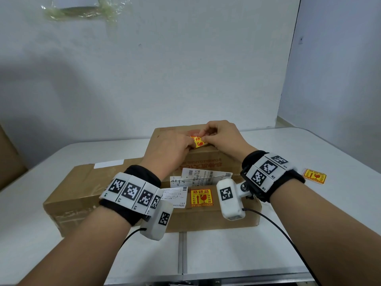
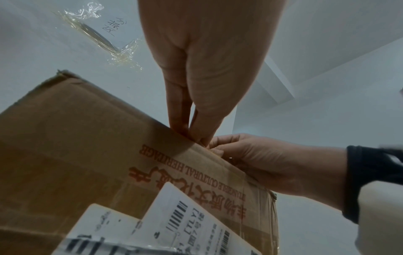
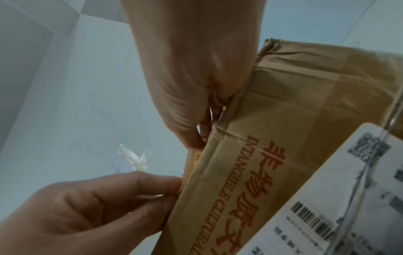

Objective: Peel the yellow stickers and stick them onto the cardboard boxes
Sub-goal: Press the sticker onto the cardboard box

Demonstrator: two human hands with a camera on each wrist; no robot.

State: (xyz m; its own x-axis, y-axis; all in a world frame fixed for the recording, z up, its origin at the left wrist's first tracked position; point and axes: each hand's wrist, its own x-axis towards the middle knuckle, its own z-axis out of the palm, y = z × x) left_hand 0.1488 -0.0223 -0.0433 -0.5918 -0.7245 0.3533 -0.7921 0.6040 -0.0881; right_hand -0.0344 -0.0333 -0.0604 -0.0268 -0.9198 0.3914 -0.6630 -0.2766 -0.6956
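Both hands are meeting at frame centre, at the near top edge of the upper box (image 1: 208, 159). Left hand (image 1: 171, 149) and right hand (image 1: 221, 136) are both pinching the yellow sticker (image 1: 197, 142) there. Right wrist view is showing the sticker's thin edge (image 3: 191, 165) against the corrugated rim; left wrist view is hiding it. Lower box (image 1: 86, 188) is already wearing a glossy sticker (image 1: 201, 198). A spare sticker (image 1: 314, 176) is lying on open white table (image 1: 309, 234), right of frame.

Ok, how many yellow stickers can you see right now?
3: one pinched by both hands on the rear box, one stuck on the front box, one lying on the table. Hands may hide others.
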